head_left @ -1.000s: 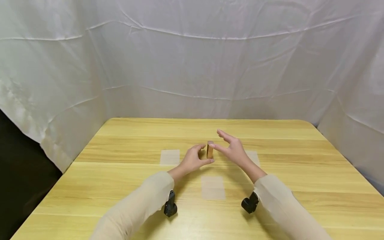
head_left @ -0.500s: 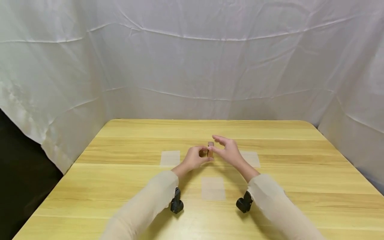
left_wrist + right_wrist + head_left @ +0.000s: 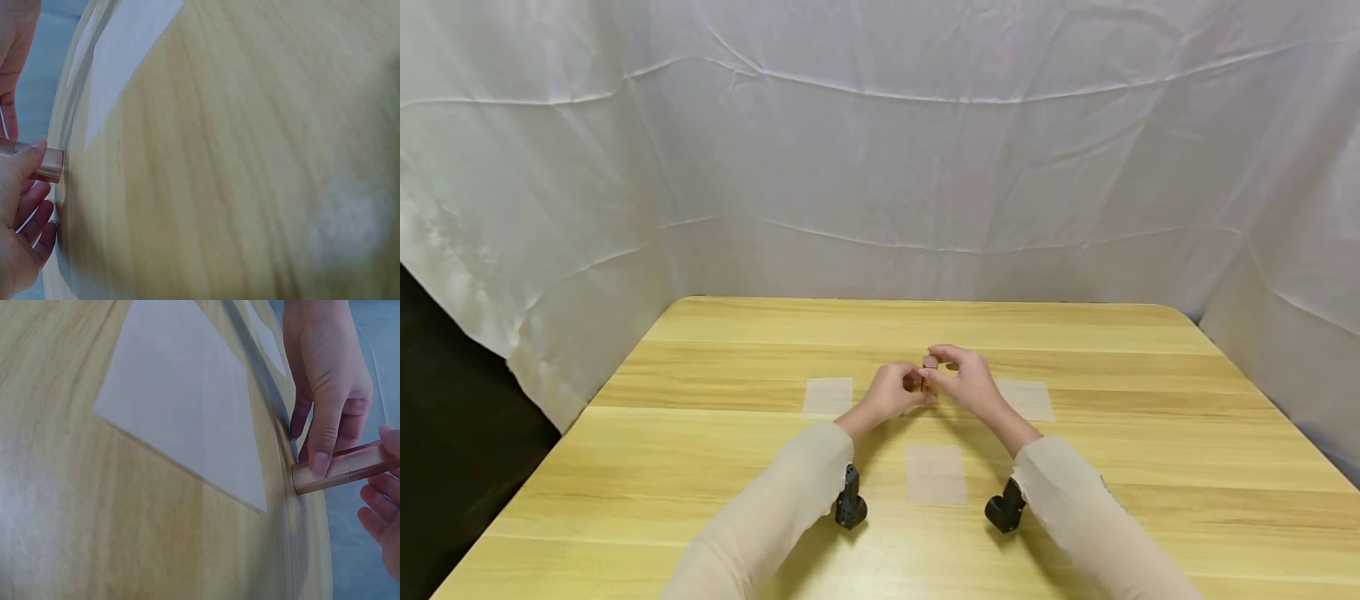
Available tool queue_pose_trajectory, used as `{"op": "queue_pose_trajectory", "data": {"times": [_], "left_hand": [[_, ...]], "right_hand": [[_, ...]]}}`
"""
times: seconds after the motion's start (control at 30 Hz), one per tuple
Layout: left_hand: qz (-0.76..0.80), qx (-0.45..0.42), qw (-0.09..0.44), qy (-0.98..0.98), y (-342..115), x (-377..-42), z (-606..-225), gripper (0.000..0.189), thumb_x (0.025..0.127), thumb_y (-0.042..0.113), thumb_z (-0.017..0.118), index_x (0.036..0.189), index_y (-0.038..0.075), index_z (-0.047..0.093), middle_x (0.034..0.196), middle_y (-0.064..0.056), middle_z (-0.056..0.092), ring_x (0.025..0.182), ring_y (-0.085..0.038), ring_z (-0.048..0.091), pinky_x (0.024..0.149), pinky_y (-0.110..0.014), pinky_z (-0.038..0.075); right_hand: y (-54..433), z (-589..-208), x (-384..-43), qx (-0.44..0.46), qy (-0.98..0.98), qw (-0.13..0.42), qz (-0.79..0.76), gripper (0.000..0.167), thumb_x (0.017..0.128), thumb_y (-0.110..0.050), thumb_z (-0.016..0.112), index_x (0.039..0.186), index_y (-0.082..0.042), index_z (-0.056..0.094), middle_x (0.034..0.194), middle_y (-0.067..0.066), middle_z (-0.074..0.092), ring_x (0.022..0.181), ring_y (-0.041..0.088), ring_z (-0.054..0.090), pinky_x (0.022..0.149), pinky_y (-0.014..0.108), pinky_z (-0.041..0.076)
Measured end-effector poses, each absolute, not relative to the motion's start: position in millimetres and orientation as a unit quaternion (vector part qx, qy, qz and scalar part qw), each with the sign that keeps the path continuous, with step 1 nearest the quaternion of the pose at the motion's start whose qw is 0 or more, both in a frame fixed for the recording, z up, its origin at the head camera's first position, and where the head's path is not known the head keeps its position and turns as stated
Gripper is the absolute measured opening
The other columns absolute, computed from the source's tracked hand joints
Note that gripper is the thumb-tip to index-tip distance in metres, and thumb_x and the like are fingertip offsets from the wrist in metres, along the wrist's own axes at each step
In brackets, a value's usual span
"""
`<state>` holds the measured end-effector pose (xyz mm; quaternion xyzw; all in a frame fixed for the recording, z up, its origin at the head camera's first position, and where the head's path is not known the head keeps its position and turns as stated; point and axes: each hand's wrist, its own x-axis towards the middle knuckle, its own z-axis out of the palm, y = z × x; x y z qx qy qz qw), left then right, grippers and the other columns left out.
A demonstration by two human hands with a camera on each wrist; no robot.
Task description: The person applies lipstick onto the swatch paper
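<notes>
A shiny rose-gold lipstick tube (image 3: 930,362) stands upright near the middle of the wooden table, mostly covered by fingers in the head view. My left hand (image 3: 889,393) grips its lower part, with the thumb lying along the tube (image 3: 309,479) in the right wrist view. From the other side, my right hand (image 3: 973,385) pinches the upper end between thumb and fingers. A thin seam runs round the tube between the two hands. In the left wrist view the tube's base (image 3: 51,167) shows past the left thumb; whether it touches the table is hard to tell.
Three pale square sheets lie on the table (image 3: 700,467): a left one (image 3: 828,396), a right one (image 3: 1027,400) and a front one (image 3: 936,473). White cloth (image 3: 880,167) hangs behind and at both sides. Black cameras sit at both wrists.
Both hands have drawn closer together around the lipstick tube. The left fingers have closed on its lower part, and the right fingers have come down to its top.
</notes>
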<state>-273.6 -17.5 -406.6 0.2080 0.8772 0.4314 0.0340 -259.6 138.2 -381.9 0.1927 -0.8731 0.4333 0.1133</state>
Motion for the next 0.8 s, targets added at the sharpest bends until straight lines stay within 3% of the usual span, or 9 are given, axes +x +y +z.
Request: {"op": "queue_pose_trajectory", "data": {"times": [0.27,0.6,0.8], "left_hand": [[0.431,0.207,0.026,0.878,-14.7,-277.5,-408.5,0.024,0.079,0.013,0.074,0.098,0.001,0.068,0.095,-0.011,0.07,0.087,-0.02,0.064,0.077,-0.026,0.053],[0.42,0.218,0.013,0.881,-14.4,-278.9,-407.3,0.016,0.077,0.011,0.075,0.088,0.001,0.069,0.084,-0.01,0.07,0.075,-0.011,0.059,0.069,-0.018,0.048],[0.421,0.22,0.026,0.879,-16.0,-277.7,-403.6,0.018,0.079,0.013,0.074,0.092,0.001,0.069,0.087,-0.009,0.07,0.081,-0.015,0.062,0.073,-0.022,0.051]], "right_hand": [[136.7,-381.9,-260.4,0.192,-0.877,0.126,0.421,0.032,0.083,-0.01,0.069,0.109,0.008,0.062,0.099,0.019,0.069,0.093,0.032,0.064,0.08,0.045,0.052],[137.8,-380.5,-259.4,0.199,-0.879,0.115,0.418,0.024,0.084,-0.009,0.067,0.104,0.005,0.065,0.092,0.015,0.069,0.088,0.027,0.063,0.078,0.042,0.052],[142.2,-378.0,-258.2,0.209,-0.872,0.12,0.426,0.013,0.083,-0.008,0.068,0.093,0.002,0.066,0.083,0.011,0.066,0.083,0.024,0.063,0.075,0.04,0.054]]}}
